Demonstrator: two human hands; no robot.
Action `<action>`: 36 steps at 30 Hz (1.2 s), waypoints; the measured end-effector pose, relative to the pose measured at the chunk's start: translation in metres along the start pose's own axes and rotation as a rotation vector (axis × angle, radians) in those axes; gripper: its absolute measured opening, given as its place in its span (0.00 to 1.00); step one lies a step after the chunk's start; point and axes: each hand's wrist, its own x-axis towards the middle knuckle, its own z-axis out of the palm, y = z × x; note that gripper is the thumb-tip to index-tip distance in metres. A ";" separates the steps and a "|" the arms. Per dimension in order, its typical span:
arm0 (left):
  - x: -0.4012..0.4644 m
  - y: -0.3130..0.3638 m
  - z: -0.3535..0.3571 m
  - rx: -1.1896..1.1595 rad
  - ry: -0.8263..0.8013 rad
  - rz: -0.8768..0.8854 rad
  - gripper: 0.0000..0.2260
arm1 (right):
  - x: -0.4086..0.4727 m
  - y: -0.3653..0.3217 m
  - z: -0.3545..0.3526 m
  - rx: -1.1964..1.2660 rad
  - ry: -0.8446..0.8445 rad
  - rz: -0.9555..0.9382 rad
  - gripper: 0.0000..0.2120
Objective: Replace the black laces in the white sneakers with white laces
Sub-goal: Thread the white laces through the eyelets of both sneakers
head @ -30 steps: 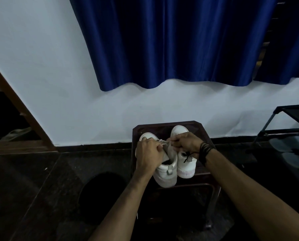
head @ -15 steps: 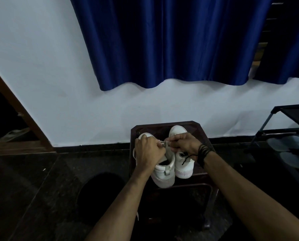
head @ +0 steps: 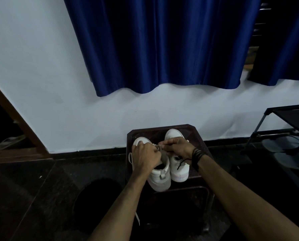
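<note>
Two white sneakers stand side by side on a dark stool (head: 199,134), toes toward the wall. My left hand (head: 145,156) lies over the left sneaker (head: 160,178) and my right hand (head: 177,147) reaches across from the right sneaker (head: 179,171). Between them both hands pinch a white lace (head: 158,146) above the left sneaker's eyelets. A loose end of white lace (head: 137,218) hangs down under my left forearm. A short black cord (head: 181,163) dangles beside my right wrist over the right sneaker; whether it is a lace or a wristband end I cannot tell.
The stool stands against a white wall under a blue curtain (head: 162,44). A black metal rack (head: 284,129) with grey sandals (head: 288,146) is at the right. A wooden door frame (head: 14,119) is at the left. The floor is dark stone.
Both hands stay on the lace over the left sneaker and have shifted only slightly. The view has drifted a little.
</note>
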 end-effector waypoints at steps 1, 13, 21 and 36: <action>0.002 -0.001 -0.002 0.001 -0.032 0.015 0.14 | 0.000 0.000 -0.001 -0.003 0.001 -0.001 0.08; 0.015 -0.003 -0.015 -0.052 -0.198 0.026 0.12 | 0.001 0.003 0.000 -0.101 0.019 -0.039 0.07; 0.013 0.001 -0.019 -0.072 -0.158 0.045 0.14 | 0.004 0.006 0.003 -0.178 0.136 0.005 0.08; -0.006 -0.008 -0.006 -0.353 0.063 -0.043 0.10 | 0.008 0.000 0.004 -0.190 0.218 0.099 0.15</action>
